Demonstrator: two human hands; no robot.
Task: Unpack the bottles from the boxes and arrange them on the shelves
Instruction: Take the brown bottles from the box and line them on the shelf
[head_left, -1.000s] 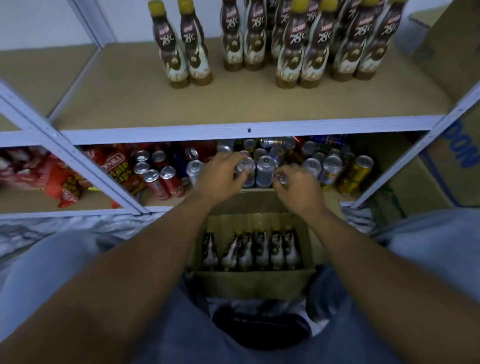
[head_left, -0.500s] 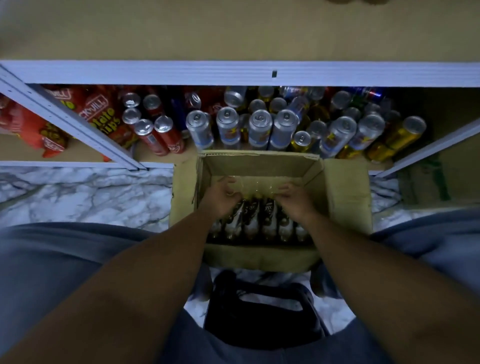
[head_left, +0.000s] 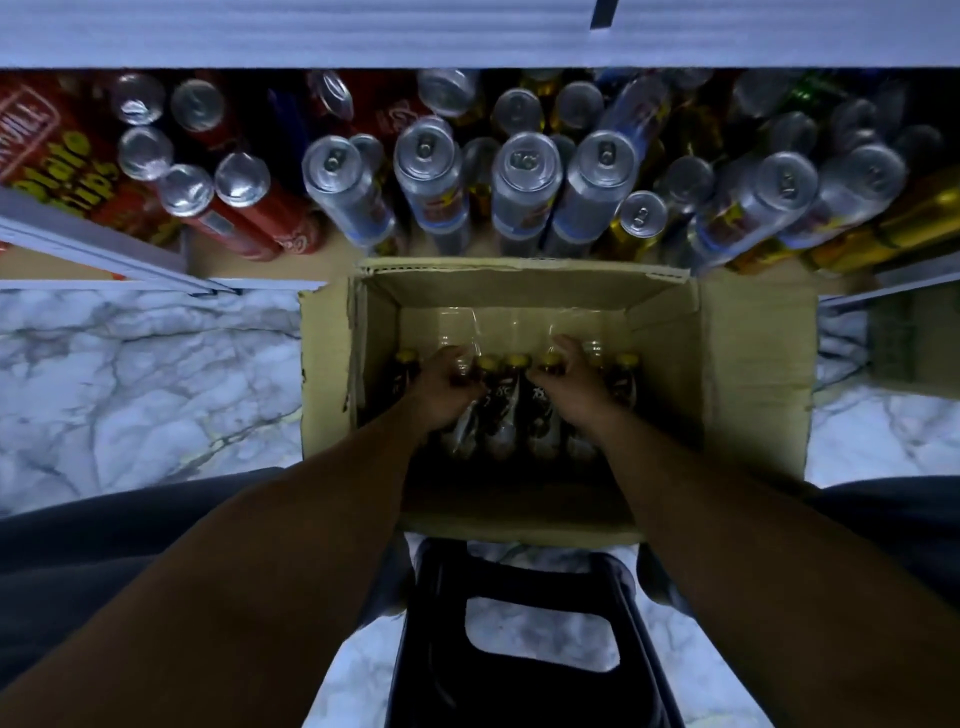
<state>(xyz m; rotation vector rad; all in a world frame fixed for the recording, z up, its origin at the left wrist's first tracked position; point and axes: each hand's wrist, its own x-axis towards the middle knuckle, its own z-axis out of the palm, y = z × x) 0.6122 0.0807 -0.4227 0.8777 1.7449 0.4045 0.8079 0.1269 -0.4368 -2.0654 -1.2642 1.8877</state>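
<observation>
Both hands are sunk into the open box, which sits on the marble floor right in front of the low shelf. A single row of bottles w/ yellow caps is left along the near wall of the box; the far half looks empty apart from loose clear wrap.

Left hand is curled over the necks of the 2nd/3rd bottles from the left, fingers closed round at least one. Right hand is likewise closed down on the necks towards the right of the row. How many bottles are gripped per hand can't be told; the fingers are hidden behind the caps.

Judged step: a pair (or more) being picked for a lift to the shelving above.

Risks, as judged:
- Clear wrap seems to cling round some necks; if a bottle is pulled while still caught, a neighbour could be dragged up and dropped.
- Necks are narrow and slick, so 2 per hand could slip or knock together.
- Cans are packed tight at the shelf edge just beyond the box; a careless upward swing could clip them and topple several.
- The white beam overhangs the lift path, so caps could be struck on it.
- Dim light makes the grip harder to check.
</observation>
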